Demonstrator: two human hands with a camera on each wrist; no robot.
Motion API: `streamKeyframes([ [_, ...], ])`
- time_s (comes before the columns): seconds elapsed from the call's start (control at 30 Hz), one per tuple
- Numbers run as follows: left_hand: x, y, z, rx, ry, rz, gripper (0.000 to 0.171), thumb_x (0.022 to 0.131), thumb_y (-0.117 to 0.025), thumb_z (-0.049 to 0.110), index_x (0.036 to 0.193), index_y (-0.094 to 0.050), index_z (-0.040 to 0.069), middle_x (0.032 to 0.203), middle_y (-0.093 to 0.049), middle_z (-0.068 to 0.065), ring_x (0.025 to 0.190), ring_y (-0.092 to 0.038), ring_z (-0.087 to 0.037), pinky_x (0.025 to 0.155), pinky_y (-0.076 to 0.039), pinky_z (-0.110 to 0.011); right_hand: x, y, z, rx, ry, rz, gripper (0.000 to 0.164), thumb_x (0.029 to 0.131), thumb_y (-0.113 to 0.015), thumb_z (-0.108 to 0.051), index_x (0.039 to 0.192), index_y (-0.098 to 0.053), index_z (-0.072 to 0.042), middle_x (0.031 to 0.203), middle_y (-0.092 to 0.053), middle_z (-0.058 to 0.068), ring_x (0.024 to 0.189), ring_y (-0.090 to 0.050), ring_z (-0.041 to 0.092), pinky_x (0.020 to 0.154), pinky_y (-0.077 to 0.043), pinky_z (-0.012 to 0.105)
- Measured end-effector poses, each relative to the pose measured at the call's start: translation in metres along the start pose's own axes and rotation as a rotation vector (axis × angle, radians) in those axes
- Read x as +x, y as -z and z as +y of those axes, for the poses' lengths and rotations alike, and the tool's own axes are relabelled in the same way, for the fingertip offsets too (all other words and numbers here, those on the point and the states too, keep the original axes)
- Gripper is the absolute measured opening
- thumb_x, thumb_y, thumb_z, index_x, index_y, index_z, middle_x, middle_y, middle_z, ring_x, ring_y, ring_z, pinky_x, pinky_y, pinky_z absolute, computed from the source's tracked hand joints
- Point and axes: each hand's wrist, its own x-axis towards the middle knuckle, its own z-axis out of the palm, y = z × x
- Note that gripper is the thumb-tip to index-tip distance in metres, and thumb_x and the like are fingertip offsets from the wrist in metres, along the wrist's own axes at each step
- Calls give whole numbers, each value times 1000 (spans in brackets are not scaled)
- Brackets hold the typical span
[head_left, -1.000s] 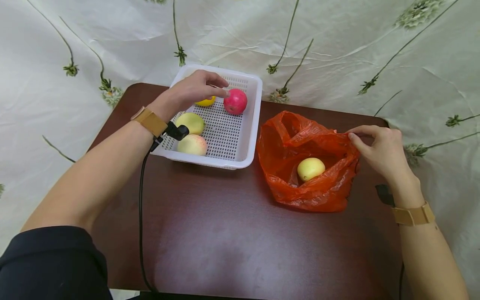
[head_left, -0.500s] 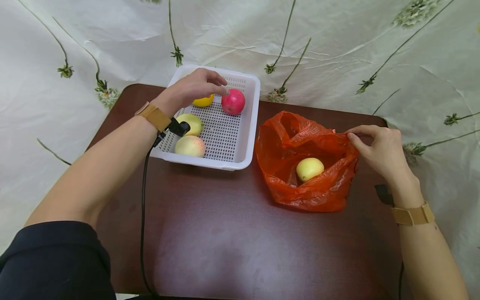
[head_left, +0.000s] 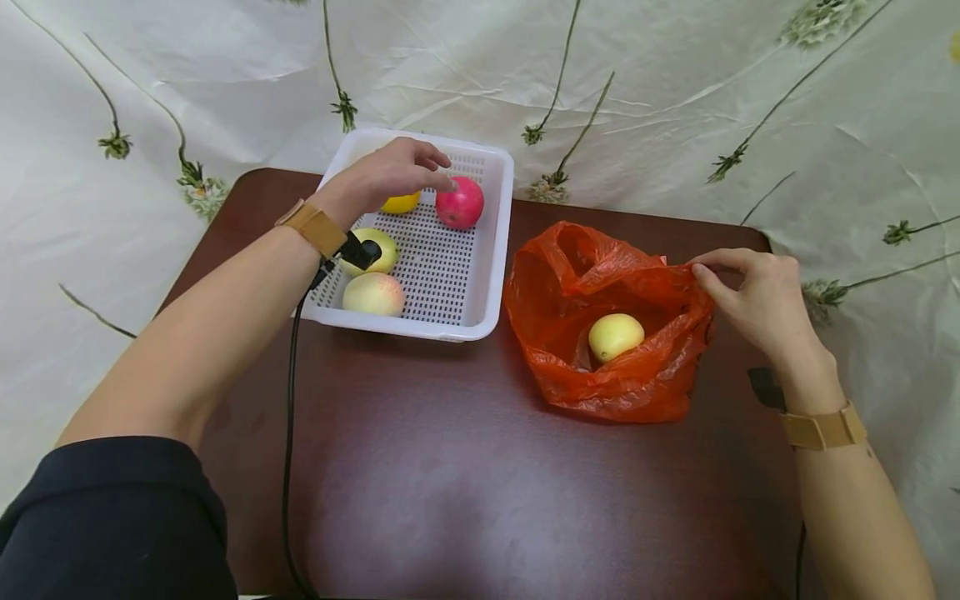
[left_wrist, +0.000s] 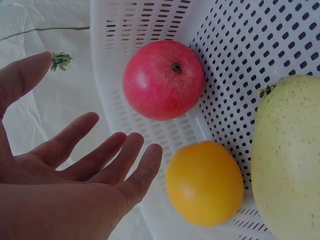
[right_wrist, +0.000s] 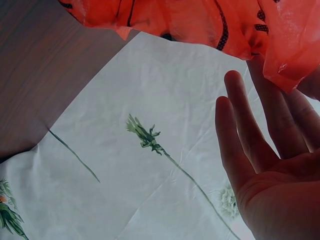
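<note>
Above the far part of a white plastic basket (head_left: 487,275), my left hand (head_left: 390,173) hovers with its fingers spread and nothing in them. Beneath it lie a red apple-like fruit (left_wrist: 162,80) and a yellow-orange round fruit (left_wrist: 205,182). Nearer the front of the basket sit a pale green speckled fruit (left_wrist: 290,155) and a peach (head_left: 373,294). My right hand (head_left: 761,300) pinches the right edge of a red plastic bag (head_left: 600,396) between thumb and finger; in the right wrist view its other fingers extend below the bag. A pale yellow fruit (head_left: 616,337) rests inside the opened bag.
Basket and bag stand side by side on a dark brown table (head_left: 420,467). A white cloth with dandelion prints (head_left: 450,75) hangs behind it. A black cable (head_left: 288,450) runs from the left wrist camera down to the table's front edge.
The head view has shifted slightly, so the basket and bag appear a little further left. My left hand stays over the basket, and my right hand keeps hold of the bag's edge.
</note>
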Motion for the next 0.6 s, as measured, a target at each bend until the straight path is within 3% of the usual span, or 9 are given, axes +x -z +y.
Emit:
streamKeyframes([
  [0.27,10,-4,0,20,-11,8,66,87,-64,42,143,-41,15,146,-39,-6,130,-37,-25,107,-34,-41,1,0,-1,1,-7,-5,18,91,-64,-25,100,-75,-14,92,-73,9,56,-42,15,50,-27,26],
  [0.5,18,-6,-3,19,-4,21,67,87,-65,42,143,-41,13,145,-40,-6,127,-38,-24,106,-36,-41,1,-1,-1,9,-4,0,18,91,-64,-22,100,-75,-12,93,-73,10,61,-50,16,52,-30,25],
  [0.6,21,-6,-4,5,-2,26,67,87,-66,41,142,-41,12,144,-41,-7,126,-39,-24,106,-36,-40,0,-2,0,1,-4,0,17,91,-64,-23,100,-75,-13,91,-73,9,52,-42,15,47,-27,25],
])
